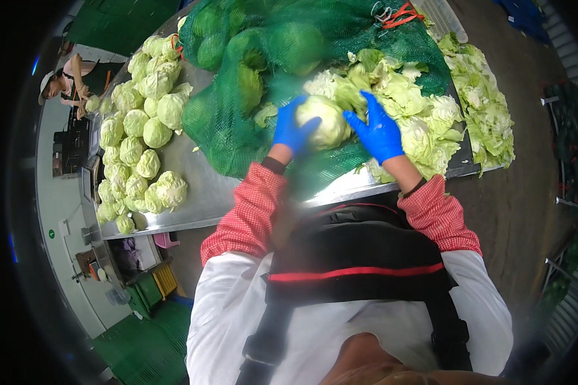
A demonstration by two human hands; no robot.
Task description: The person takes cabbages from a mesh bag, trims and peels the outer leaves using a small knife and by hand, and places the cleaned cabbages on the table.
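A pale green head of cabbage [331, 122] sits between my two blue-gloved hands, near the front edge of the metal table. My left hand [291, 130] grips its left side, the thumb lying across the front. On the other side, my right hand [377, 131] is open with its fingers apart, the fingertips close to the cabbage's right side. Just beyond are loose outer leaves [350, 93], and a pile of torn leaves [420, 122] lies to the right. Under and behind the cabbage spreads a green mesh sack [221, 138] with more cabbages inside.
Several trimmed cabbages [135, 122] are heaped at the table's left end. More leaves [478, 102] fill the right edge beside a white crate [440, 19]. A person [70, 80] handles a cabbage at the far left. Green and yellow crates [154, 289] stand below left.
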